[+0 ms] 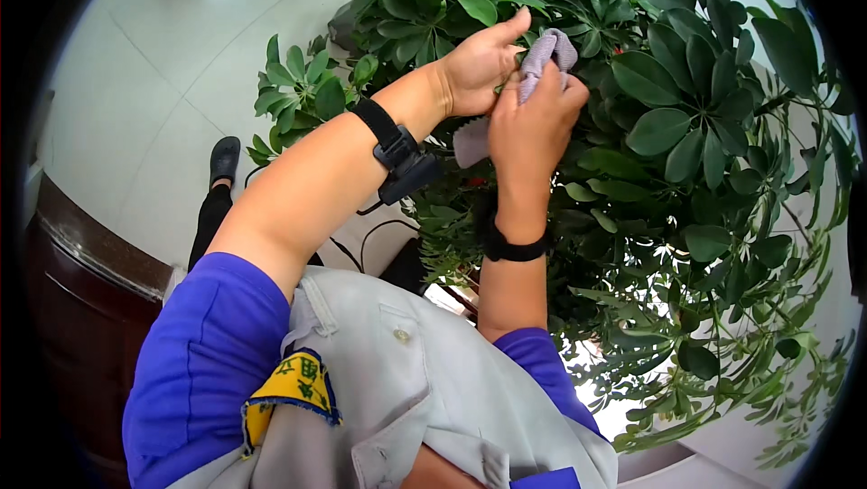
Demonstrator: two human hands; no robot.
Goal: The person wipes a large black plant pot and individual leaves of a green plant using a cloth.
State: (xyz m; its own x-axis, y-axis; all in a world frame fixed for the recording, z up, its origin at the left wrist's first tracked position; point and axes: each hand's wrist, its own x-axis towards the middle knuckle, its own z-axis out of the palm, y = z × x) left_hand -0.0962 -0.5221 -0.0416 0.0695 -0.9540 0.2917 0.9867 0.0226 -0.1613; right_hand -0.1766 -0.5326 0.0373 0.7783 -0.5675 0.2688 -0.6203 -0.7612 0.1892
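A lilac-grey cloth (550, 49) is bunched in my right hand (537, 120), gripped between thumb and fingers. A loose end of it hangs below, left of my right wrist. My left hand (479, 70) is just left of the cloth, palm turned up and thumb raised. Its fingertips are tucked behind the cloth and right hand, with bits of green leaf showing between the hands. Whether those fingers hold a leaf is hidden. Both hands are over a bushy umbrella plant (704, 116) with glossy, dark green leaflets.
Foliage spreads from the top middle down the right side. A dark wooden furniture piece (95, 299) stands at left, beside pale floor tiles (156, 82). My foot in a dark clog (225, 158) rests there. A black device (410, 174) is strapped to my left forearm, with a cable trailing.
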